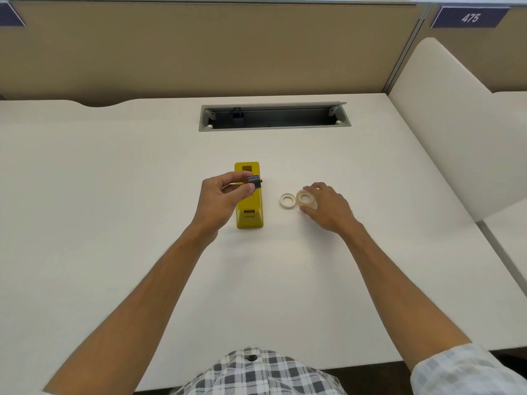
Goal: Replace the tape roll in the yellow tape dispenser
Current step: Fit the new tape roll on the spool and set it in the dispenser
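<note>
Dark grey plastic, a small spool hub [254, 181], sits pinched between the thumb and curled fingers [247, 176] of the left hand [221, 199], held just above the yellow tape dispenser [250, 202]. The dispenser rests flat on the desk [114, 195] near its centre, long axis running from the far edge toward the near edge; its roll bay cannot be judged, being partly covered by the hand. The right hand [328, 208] has its fingers and thumb curled around a translucent tape roll [306, 199], tilted on the desk surface to the right of the dispenser. A white tape core [287, 200], a thin ring, lies flat just beside that roll, on its left, between roll and dispenser. An open cable tray [273, 116] is recessed near the desk's far edge. Checked shirt fabric [256, 372] shows at the near edge.
</note>
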The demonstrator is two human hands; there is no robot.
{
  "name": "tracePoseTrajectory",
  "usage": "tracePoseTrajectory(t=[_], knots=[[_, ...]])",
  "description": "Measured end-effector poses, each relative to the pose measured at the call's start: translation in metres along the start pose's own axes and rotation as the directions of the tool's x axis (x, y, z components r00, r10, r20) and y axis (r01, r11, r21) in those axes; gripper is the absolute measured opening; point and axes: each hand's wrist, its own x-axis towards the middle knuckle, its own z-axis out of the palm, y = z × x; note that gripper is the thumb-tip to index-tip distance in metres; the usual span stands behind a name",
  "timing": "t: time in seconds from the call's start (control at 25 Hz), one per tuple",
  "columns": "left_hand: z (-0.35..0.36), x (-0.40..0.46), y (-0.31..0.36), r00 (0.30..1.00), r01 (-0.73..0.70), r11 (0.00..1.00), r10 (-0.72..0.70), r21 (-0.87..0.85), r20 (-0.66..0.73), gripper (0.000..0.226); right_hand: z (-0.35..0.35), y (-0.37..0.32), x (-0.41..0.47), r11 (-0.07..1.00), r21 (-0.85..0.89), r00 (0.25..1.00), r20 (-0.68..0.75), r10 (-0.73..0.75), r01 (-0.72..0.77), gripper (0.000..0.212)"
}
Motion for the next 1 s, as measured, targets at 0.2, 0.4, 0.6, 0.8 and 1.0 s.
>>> tracePoseTrajectory(t=[0.2,0.4,0.6,0.8,1.0], knots=[[0.002,0.0,0.001,1.0,0.002,1.0,-0.002,0.007,0.011,0.022,0.005,0.004,0.002,0.99,0.137,0.997,-0.075,0.026,-0.015,0.044],[0.002,-0.001,0.002,1.0,-0.002,1.0,0.001,0.009,0.014,0.022,0.01,0.008,0.002,0.987,0.16,0.997,-0.068,0.028,-0.017,0.045],[0.0,0.001,0.001,1.0,0.002,1.0,-0.003,0.006,0.015,0.023,0.001,-0.013,-0.006,0.632,0.772,0.962,-0.119,0.247,-0.066,0.028],[0.0,0.001,0.005,1.0,-0.002,0.999,0.002,0.033,0.018,0.026,-0.023,-0.041,-0.018,0.22,0.975,0.983,-0.005,0.185,-0.037,0.025],[0.004,0.002,0.011,0.999,-0.035,0.997,0.035,0.073,0.005,0.03,-0.041,-0.07,-0.031,0.252,0.967,0.998,-0.045,0.047,0.032,0.027]])
